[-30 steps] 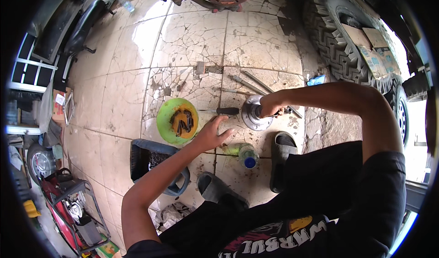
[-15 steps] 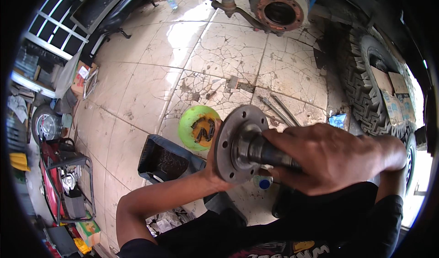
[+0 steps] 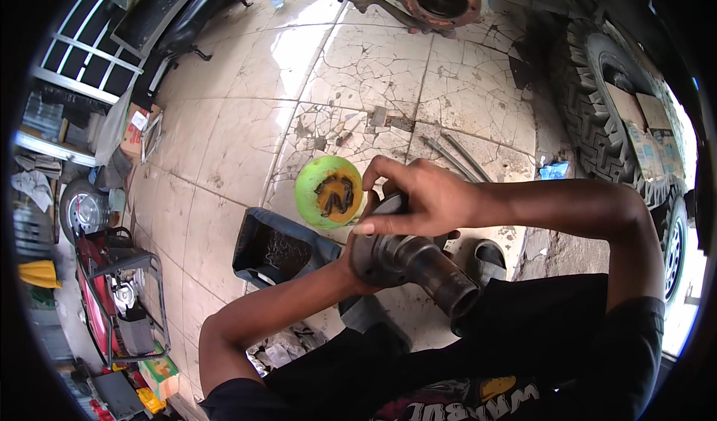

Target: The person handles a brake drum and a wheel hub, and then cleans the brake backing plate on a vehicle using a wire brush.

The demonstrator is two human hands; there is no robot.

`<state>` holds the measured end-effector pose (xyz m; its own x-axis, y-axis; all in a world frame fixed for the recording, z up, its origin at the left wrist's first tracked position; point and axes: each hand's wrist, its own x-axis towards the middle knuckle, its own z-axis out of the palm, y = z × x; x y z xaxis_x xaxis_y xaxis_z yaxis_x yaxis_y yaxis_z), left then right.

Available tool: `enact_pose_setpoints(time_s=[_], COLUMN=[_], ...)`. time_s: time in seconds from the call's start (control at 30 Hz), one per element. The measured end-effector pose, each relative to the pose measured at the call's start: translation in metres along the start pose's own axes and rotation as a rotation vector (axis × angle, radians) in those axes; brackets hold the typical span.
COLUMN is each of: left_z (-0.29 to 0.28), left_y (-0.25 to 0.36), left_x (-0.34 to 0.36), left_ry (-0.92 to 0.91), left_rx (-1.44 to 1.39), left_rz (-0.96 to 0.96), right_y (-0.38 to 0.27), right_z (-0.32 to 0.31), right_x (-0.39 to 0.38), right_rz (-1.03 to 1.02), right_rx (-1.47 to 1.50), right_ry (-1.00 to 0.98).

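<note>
My left hand (image 3: 347, 272) grips the flanged metal spindle (image 3: 429, 268) from the left and below, its fingers partly hidden behind the flange. My right hand (image 3: 418, 197) lies over the upper rim of the flange, fingers curled round it and thumb across its face. The spindle's hollow end tilts down to the right, toward my lap. Just beyond my hands sits a green bowl (image 3: 309, 193) with orange residue and several dark metal pieces. A dark open container (image 3: 270, 242) is beside my left forearm.
Two metal rods (image 3: 461, 157) lie on the cracked tiled floor (image 3: 216, 137). A rusty hub assembly (image 3: 470, 3) is at the top. Large tyres (image 3: 586, 130) line the right; a red framed machine (image 3: 101, 301) and clutter fill the left. A sandal (image 3: 489, 260) is by my knee.
My right hand has moved from the spindle's shaft up onto the flange rim. The spindle has turned so its hollow end points down toward me; a second earlier it rested near the floor.
</note>
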<state>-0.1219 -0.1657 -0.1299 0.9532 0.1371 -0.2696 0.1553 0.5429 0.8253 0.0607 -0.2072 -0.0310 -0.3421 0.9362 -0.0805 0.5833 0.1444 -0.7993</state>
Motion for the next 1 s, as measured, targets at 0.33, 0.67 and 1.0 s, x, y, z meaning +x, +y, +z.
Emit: enact_pose_setpoints(time_s=[0.33,0.67,1.0], left_z=[-0.001,-0.021,-0.003], left_y=[0.036,0.064,0.083], left_x=[0.004,-0.012,0.002], left_ry=[-0.051,0.024,0.132], left_rx=[-0.858,-0.715,-0.694], left_rz=[-0.207,0.03,0.091], right_y=[0.061,0.057,0.029], right_z=[0.003,0.024,0.007], right_x=[-0.006,-0.03,0.022], right_rz=[-0.101,-0.575,-0.374], right_rx=[-0.003,-0.578,0.3], right_ry=[0.524,0.149,0.514])
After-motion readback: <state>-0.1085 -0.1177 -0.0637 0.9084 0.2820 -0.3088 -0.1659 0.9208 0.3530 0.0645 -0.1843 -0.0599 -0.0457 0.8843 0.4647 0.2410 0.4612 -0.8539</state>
